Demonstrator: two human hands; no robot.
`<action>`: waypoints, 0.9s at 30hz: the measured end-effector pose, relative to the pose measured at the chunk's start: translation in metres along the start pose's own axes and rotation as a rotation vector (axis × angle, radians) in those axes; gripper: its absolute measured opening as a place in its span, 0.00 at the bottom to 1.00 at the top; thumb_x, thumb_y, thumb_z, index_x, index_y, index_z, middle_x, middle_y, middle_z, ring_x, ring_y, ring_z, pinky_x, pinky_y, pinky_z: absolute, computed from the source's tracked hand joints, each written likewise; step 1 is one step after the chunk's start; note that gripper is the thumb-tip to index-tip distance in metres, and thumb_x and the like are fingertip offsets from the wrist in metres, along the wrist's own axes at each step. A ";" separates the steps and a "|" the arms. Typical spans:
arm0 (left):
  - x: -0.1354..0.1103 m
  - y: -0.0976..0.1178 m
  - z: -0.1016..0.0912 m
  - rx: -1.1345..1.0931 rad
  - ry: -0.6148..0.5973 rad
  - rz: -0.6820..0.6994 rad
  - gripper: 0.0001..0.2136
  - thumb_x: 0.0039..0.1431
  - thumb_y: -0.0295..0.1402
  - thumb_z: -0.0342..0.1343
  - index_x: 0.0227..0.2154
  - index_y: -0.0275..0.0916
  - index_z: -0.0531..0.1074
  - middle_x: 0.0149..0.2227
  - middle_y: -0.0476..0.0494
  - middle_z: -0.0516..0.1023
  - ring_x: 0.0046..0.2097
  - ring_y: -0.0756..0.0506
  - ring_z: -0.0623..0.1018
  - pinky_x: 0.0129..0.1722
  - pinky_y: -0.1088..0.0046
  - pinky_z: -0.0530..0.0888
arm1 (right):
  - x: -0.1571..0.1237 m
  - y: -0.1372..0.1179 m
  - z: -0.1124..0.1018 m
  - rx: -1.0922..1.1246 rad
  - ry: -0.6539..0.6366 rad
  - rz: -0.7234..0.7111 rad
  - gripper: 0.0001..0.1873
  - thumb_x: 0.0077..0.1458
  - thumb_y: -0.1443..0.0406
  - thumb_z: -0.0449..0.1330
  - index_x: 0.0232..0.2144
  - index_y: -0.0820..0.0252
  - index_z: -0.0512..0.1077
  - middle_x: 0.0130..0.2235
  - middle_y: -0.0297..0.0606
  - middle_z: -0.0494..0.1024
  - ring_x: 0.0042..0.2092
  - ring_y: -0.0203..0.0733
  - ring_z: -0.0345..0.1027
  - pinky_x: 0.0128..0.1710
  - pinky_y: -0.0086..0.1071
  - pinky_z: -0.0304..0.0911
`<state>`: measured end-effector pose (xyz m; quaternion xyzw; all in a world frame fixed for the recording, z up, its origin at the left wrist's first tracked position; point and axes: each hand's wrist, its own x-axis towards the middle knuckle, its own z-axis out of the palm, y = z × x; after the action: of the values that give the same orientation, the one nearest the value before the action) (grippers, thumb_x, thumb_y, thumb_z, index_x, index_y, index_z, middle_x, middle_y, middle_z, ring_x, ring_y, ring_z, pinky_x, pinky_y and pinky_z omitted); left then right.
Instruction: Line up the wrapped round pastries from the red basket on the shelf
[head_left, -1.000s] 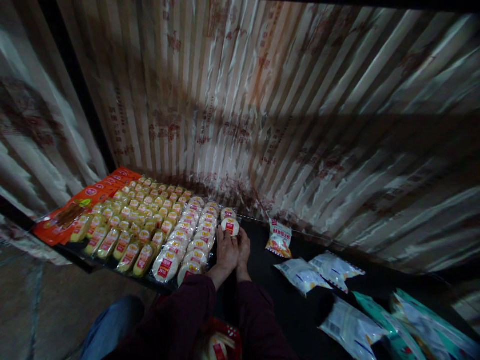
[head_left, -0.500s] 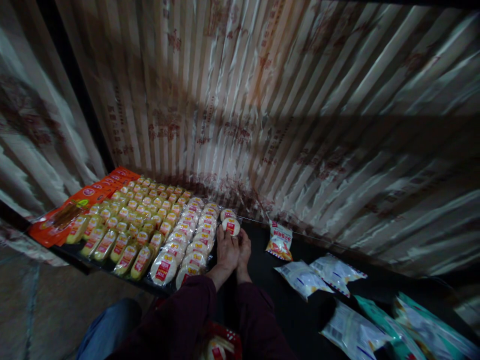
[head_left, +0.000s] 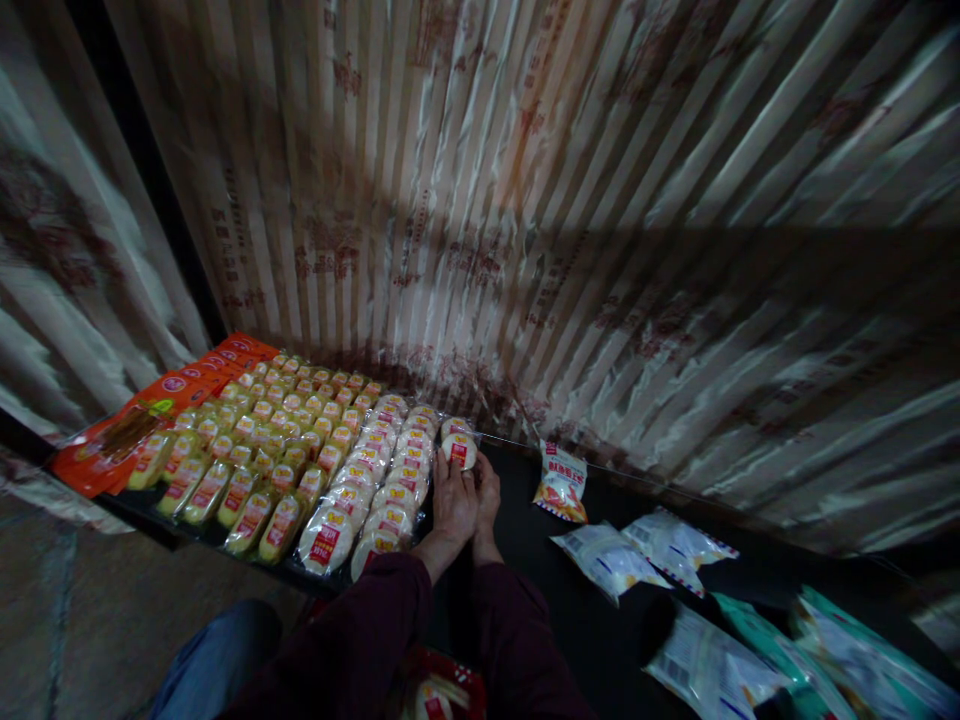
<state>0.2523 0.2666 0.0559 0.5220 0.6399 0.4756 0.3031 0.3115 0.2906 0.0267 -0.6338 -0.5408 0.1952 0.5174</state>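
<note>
We have a round white cracker [head_left: 460, 450], wrapped in clear film with a red label, at the middle of the black shelf [head_left: 525, 560], towards its far edge. Our left hand [head_left: 453, 502] and right hand [head_left: 488, 492] come together at its near side, fingers partly curled, holding it between them; the left fingers lie along its left and near edge, the right ones along its right. How tightly each hand grips, we cannot tell. Just beyond it, partly covered by it, we see another wrapped cracker [head_left: 454, 426].

To the left, close beside our left hand, two overlapping rows of crackers [head_left: 394, 520] run from near to far. Further left we find many small yellow cakes [head_left: 251, 520] in clear wrappers, set in rows, and then orange packets [head_left: 169, 385] overlapping at the left end of the shelf.

To the right, apart from our hands, stands a white and red snack bag [head_left: 561, 482]; nearer and further right lie silvery bags [head_left: 611, 560] and green bags [head_left: 874, 640]. A red pack [head_left: 450, 680] shows below, between our dark sleeves [head_left: 390, 600]. Behind everything we see a pleated, printed curtain [head_left: 480, 200].
</note>
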 end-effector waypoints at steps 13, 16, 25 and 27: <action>-0.003 0.010 -0.023 0.090 -0.079 0.041 0.23 0.60 0.32 0.40 0.55 0.32 0.66 0.61 0.35 0.65 0.67 0.39 0.53 0.67 0.57 0.50 | -0.002 0.002 0.003 -0.144 -0.003 -0.065 0.27 0.48 0.58 0.49 0.50 0.62 0.69 0.45 0.48 0.74 0.45 0.47 0.66 0.47 0.39 0.62; -0.003 0.008 -0.023 0.077 -0.081 0.031 0.23 0.59 0.32 0.41 0.55 0.32 0.67 0.60 0.35 0.66 0.67 0.39 0.54 0.67 0.55 0.51 | -0.002 0.000 0.003 -0.223 -0.004 -0.117 0.26 0.51 0.58 0.48 0.49 0.63 0.70 0.46 0.48 0.75 0.49 0.49 0.64 0.51 0.43 0.57; -0.003 0.006 -0.023 0.033 -0.067 0.092 0.22 0.58 0.33 0.43 0.53 0.38 0.70 0.58 0.38 0.70 0.67 0.39 0.55 0.67 0.53 0.47 | -0.002 0.010 0.004 -0.257 -0.016 -0.171 0.27 0.53 0.57 0.46 0.50 0.62 0.68 0.51 0.49 0.72 0.54 0.49 0.62 0.54 0.44 0.55; -0.003 0.007 -0.024 0.029 -0.075 0.076 0.21 0.57 0.32 0.42 0.52 0.37 0.70 0.57 0.37 0.70 0.67 0.39 0.55 0.67 0.54 0.47 | -0.002 0.011 0.004 -0.248 -0.046 -0.159 0.27 0.52 0.57 0.45 0.50 0.63 0.69 0.50 0.48 0.73 0.53 0.49 0.63 0.53 0.43 0.56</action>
<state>0.2350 0.2566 0.0709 0.5679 0.6144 0.4575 0.3010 0.3130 0.2915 0.0153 -0.6434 -0.6210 0.0996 0.4364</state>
